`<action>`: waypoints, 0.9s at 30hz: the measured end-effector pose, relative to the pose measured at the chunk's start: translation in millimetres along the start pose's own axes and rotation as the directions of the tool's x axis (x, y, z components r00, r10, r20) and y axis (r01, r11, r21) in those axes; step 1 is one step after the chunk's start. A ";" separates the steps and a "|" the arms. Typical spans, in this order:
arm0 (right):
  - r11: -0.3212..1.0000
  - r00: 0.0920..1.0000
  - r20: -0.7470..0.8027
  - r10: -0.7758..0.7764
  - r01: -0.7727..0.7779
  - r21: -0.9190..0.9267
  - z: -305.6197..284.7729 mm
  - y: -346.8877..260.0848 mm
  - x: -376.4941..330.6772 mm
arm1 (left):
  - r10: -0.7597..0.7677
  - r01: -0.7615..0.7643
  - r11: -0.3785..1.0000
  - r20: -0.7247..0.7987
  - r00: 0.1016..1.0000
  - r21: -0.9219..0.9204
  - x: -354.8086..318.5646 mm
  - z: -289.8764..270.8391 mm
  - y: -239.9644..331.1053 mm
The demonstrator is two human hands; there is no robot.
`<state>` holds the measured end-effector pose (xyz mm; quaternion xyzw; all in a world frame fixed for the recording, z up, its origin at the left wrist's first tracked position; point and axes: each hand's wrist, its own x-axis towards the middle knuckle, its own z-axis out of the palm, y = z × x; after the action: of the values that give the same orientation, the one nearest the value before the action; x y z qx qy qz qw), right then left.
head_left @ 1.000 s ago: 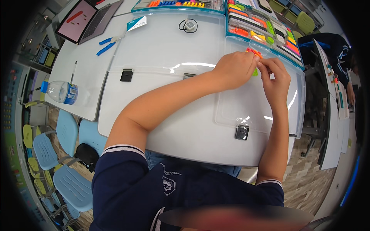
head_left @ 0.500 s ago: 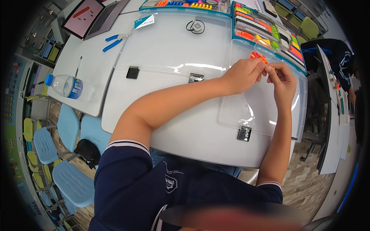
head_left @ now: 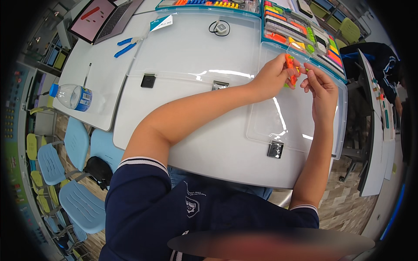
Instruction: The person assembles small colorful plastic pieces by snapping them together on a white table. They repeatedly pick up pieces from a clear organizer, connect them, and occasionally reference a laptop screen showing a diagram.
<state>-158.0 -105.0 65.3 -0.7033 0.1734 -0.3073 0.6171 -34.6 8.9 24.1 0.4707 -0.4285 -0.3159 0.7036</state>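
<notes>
Orange piece (head_left: 290,68) pinched upright between left hand (head_left: 273,77) and right hand (head_left: 321,85) fingers, closed on it

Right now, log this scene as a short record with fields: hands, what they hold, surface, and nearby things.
left hand: pinching an orange piece, held above the clear lid
right hand: fingertips meet the same orange piece; a bit of green shows beside it
surface: white table with a clear plastic lid lying open on it
parts tray: compartments of coloured pieces, just beyond the hands
far left: water bottle, blue pliers, laptop
other person: dark sleeve at the right edge
</notes>
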 end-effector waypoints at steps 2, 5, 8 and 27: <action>0.999 1.000 -0.007 0.024 -0.024 0.022 -0.7 -0.7 -0.1 | 0.041 -0.040 0.996 -0.013 0.999 0.076 -0.6 0.4 0.2; 0.999 0.999 -0.014 0.033 -0.032 0.044 -1.2 -0.7 0.1 | 0.044 -0.041 0.990 -0.021 0.999 0.132 0.3 -0.9 0.8; 0.999 0.999 0.001 0.032 -0.032 0.013 -2.3 0.5 1.8 | -0.008 0.011 0.993 -0.024 1.000 0.119 2.8 -5.2 1.2; 0.970 0.996 -0.052 -0.066 0.052 -0.239 7.7 10.7 0.4 | -0.102 0.093 0.987 -0.063 0.993 -0.135 9.0 -12.4 6.9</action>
<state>-151.2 -101.3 54.6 -0.7674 0.2062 -0.3234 0.5138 -19.3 8.6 30.9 0.4542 -0.3585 -0.3610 0.7314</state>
